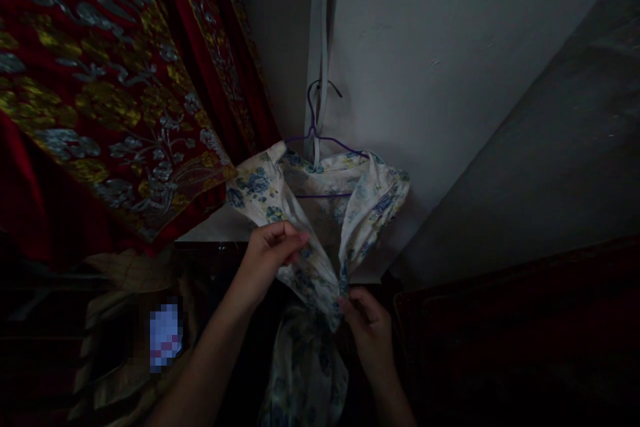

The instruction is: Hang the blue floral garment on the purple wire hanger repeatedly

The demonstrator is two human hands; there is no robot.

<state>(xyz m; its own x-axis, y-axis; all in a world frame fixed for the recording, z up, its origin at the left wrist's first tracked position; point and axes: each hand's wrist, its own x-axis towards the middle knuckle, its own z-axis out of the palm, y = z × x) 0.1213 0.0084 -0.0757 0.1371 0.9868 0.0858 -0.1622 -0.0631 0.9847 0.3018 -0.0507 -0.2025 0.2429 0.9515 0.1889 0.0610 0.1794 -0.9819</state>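
Note:
A white floral garment (257, 183) with blue and green flowers hangs on a thin purple wire hanger (314, 129). Its front gapes in a V, and the lower part (305, 367) droops into shadow. My left hand (274, 250) pinches the garment's front edge on the left side, thumb and fingers closed. Lower and to the right, my right hand (366, 320) has thumb and forefinger closed on the cloth near the bottom of the V. The hanger's hook sits beside a pale vertical cord (325, 33).
Red cloth (115, 93) with gold and silver decoration hangs at the left. Behind the garment stands a pale wall (425, 60). A small pixelated bright patch (165, 337) shows at lower left, amid dim objects. Dark red furniture or fabric (525, 327) fills the lower right.

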